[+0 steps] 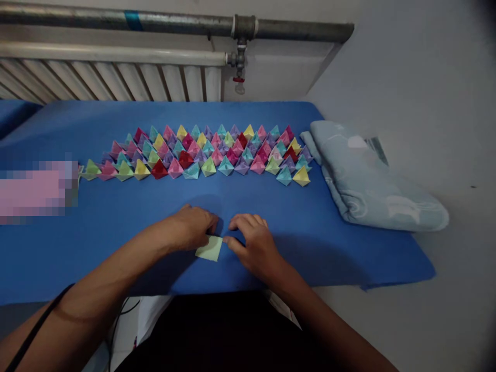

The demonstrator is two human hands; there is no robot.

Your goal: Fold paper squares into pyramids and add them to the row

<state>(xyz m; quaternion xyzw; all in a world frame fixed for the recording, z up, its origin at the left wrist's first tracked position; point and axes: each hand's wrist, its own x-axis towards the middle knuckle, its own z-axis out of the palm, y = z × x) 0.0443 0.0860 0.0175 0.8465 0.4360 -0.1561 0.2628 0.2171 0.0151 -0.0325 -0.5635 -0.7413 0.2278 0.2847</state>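
A small pale green square of paper (210, 249) lies on the blue-covered table in front of me. My left hand (190, 226) rests at its upper left corner, with bent fingertips touching the paper or the cloth beside it. My right hand (251, 240) is at the paper's right side, thumb and fingers apart, the thumb tip close to the upper right corner. Beyond both hands stand several rows of folded paper boats (226, 166) in pink, yellow, green, blue, purple and red.
A folded light blue cloth (372, 181) lies on the table's right end. The blue table cover (116, 206) reaches the radiator (170, 82) and a metal pipe (186, 23) at the back. A blurred pink object (34, 194) is at the far left.
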